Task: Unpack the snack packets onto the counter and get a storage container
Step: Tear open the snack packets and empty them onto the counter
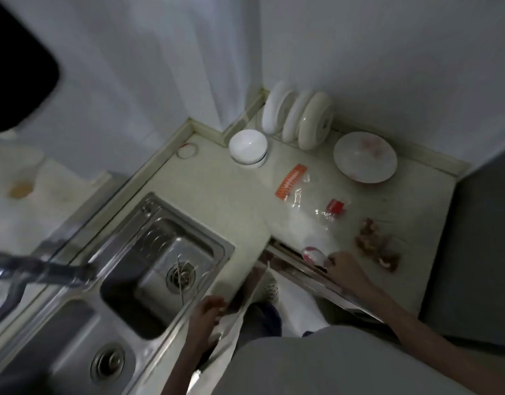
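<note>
Right hand at counter edge with a packet; left hand on a bag by the sink.

Risk: the small pink-and-white packet [312,255] sits right on the counter [217,195] lip above an open gap, so a loose release could tip it off. The right hand [344,267] touches its near end, fingers curled; whether they pinch it I cannot tell. The left hand [205,317] grasps the rim of a pale bag [234,323] held low beside the sink [160,252]; slack there could spill what remains inside. A clear packet [308,212] with orange and red labels lies flat mid-counter, brown snack pieces [376,246] just right of it. Frame blurred, dim. No storage container identifiable.
</note>
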Demonstrator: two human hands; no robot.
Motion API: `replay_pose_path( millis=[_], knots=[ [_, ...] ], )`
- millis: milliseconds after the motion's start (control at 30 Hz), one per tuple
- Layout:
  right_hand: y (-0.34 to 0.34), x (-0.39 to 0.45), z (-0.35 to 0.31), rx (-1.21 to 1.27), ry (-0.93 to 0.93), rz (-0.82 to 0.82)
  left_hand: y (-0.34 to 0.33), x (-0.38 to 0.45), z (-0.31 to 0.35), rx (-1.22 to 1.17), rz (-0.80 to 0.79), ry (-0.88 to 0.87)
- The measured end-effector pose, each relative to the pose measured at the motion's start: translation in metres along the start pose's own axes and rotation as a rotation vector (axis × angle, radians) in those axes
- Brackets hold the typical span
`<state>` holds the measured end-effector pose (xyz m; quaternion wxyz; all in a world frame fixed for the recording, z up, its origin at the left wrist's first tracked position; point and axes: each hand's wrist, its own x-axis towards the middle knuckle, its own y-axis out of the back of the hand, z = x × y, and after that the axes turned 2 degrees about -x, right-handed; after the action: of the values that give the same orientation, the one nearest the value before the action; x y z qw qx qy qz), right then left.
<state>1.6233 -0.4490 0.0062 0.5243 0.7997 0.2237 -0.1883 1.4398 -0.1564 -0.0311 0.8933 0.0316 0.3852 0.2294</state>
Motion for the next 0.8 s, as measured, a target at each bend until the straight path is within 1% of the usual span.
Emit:
replay_pose_path(
  millis=[67,167,267,300,333,400,467,533,567,633,667,733,800],
  knots=[
    [-0.019,-0.02,0.017,-0.038,-0.003,-0.074,0.007,-0.029,-0.038,-0.063,0.032,0.068],
    [-0.044,-0.048,0.043,-0.096,0.022,-0.133,0.01,-0.071,-0.092,-0.054,0.062,0.075],
    [-0.066,-0.075,0.071,-0.095,0.073,-0.174,0.013,-0.111,-0.137,-0.15,0.174,0.181],
    [-0.069,-0.083,0.078,-0.091,0.109,-0.198,0.014,-0.125,-0.151,-0.18,0.201,0.214],
    [-0.07,-0.09,0.083,-0.068,0.184,-0.212,0.016,-0.138,-0.164,-0.211,0.228,0.235],
    [-0.069,-0.099,0.088,-0.027,0.363,-0.214,0.021,-0.164,-0.188,-0.29,0.288,0.253],
    [-0.069,-0.103,0.088,-0.05,0.472,-0.275,0.027,-0.189,-0.212,-0.353,0.364,0.254],
    [-0.079,-0.108,0.082,-0.155,0.437,-0.299,0.033,-0.217,-0.239,-0.409,0.437,0.242],
    [-0.086,-0.114,0.075,-0.237,0.38,-0.327,0.036,-0.232,-0.254,-0.442,0.477,0.237],
    [-0.108,-0.117,0.057,-0.438,0.328,-0.423,0.038,-0.263,-0.284,-0.505,0.56,0.248],
    [-0.122,-0.121,0.043,-0.502,0.333,-0.463,0.039,-0.279,-0.3,-0.539,0.6,0.263],
    [-0.152,-0.139,0.011,-0.654,0.42,-0.517,0.038,-0.309,-0.334,-0.617,0.67,0.308],
    [-0.184,-0.17,-0.029,-0.783,0.499,-0.511,0.033,-0.342,-0.368,-0.694,0.721,0.36]
  ],
)
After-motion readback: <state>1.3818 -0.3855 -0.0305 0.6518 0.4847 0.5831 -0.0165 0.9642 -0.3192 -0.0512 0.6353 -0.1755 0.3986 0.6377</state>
